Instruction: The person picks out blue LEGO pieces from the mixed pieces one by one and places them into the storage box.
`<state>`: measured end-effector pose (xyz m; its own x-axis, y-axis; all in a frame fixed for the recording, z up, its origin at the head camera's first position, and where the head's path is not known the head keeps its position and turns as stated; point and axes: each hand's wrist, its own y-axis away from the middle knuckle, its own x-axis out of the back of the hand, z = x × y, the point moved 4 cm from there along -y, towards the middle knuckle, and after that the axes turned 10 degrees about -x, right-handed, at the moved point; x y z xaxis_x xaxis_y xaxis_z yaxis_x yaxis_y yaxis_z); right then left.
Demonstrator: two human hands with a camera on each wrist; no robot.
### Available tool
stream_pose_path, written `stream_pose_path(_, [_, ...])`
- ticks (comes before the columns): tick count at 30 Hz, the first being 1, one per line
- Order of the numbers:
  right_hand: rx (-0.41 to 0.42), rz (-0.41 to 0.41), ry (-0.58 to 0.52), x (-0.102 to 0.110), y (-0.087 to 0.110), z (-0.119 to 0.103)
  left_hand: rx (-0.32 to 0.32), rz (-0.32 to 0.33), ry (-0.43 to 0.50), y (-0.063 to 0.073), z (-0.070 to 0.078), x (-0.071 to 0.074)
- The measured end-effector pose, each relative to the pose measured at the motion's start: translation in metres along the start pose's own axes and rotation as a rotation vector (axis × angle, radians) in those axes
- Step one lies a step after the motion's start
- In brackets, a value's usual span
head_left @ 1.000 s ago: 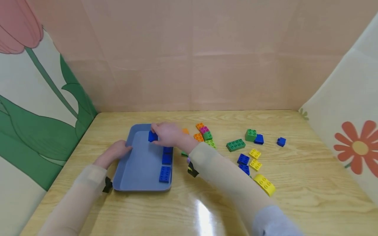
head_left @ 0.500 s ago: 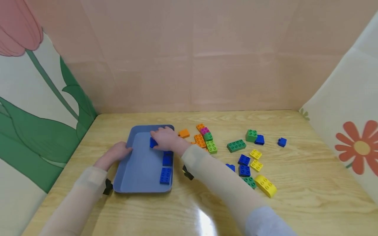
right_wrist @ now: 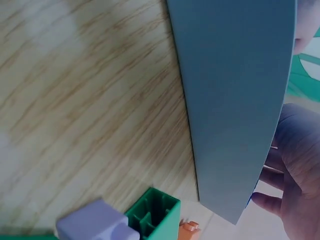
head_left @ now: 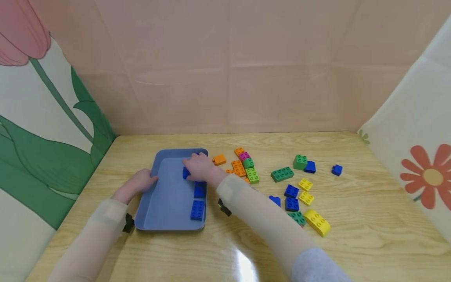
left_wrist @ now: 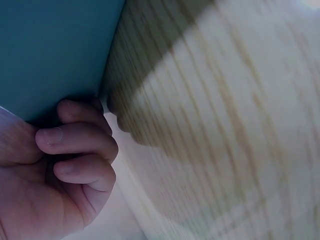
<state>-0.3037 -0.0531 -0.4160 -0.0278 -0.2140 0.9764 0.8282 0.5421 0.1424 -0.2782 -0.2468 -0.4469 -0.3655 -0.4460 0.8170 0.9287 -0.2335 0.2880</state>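
Observation:
A shallow blue-grey tray (head_left: pixel 165 211) lies on the wooden table. My left hand (head_left: pixel 140 181) grips its left rim; the left wrist view has the fingers (left_wrist: pixel 80 140) curled against the tray's outer wall. Over the tray's far right part, my right hand (head_left: pixel 200 168) pinches a blue toy building brick (head_left: pixel 185 172), mostly covered by the fingers. Along the tray's right wall lie a blue brick (head_left: pixel 196 210) near the front and another blue brick (head_left: pixel 199 190) behind it. More blue shows just beyond the right hand. In the right wrist view the tray wall hides most of the held brick.
Right of the tray lie orange bricks (head_left: pixel 238 168), a pink brick (head_left: pixel 244 156) and a lime brick (head_left: pixel 251 175). Farther right are green (head_left: pixel 282 174), blue (head_left: pixel 291 191) and yellow bricks (head_left: pixel 317 222). The right wrist view has a lavender brick (right_wrist: pixel 95 222) beside a green brick (right_wrist: pixel 155 212).
My right hand has brought the blue brick nearer to me, then slightly right toward the tray's right wall. The left hand keeps its place on the rim.

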Motion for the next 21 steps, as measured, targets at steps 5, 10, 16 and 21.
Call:
stream_pose_path(5, [0.034, 0.035, -0.002, 0.006, 0.005, 0.004, 0.003, 0.000, 0.014, 0.001, 0.001, -0.001])
stream_pose_path(10, [0.066, 0.111, -0.059, 0.017, 0.013, 0.016, 0.015, -0.004, 0.008, 0.002, 0.002, 0.000])
stream_pose_path(16, [0.102, 0.165, -0.150, 0.028, 0.033, 0.047, 0.018, -0.012, 0.002, 0.001, 0.002, -0.001])
stream_pose_path(21, [0.112, 0.213, -0.204, 0.034, 0.053, 0.076, 0.039, -0.020, 0.022, 0.001, 0.005, 0.001])
